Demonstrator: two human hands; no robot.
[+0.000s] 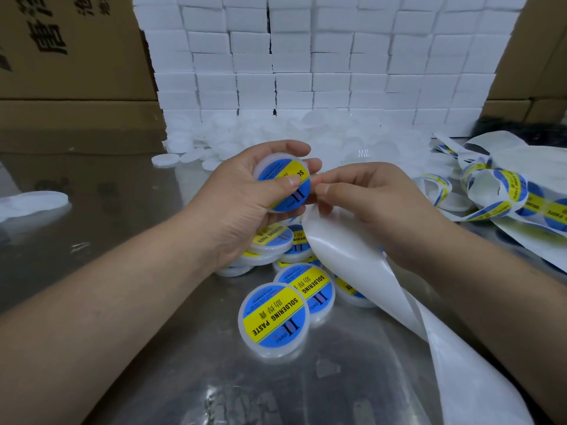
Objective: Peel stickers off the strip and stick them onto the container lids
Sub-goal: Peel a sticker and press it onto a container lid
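Observation:
My left hand [242, 194] grips a round white container lid [283, 184] that carries a blue and yellow "SOLDERING PASTE" sticker, with the thumb pressed on the sticker. My right hand [368, 200] is just right of the lid, its fingers curled round the bare white backing strip [362, 262], which trails down to the lower right. The sticker strip [506, 194] with unpeeled stickers lies in loops at the right. Several labelled lids [274, 317] lie in a pile below my hands.
A heap of plain white lids [276, 133] lies at the back of the shiny metal table [122, 210]. A wall of stacked white boxes [322, 56] stands behind it. Cardboard cartons [70, 56] flank both sides. One plain lid [33, 202] lies at the far left.

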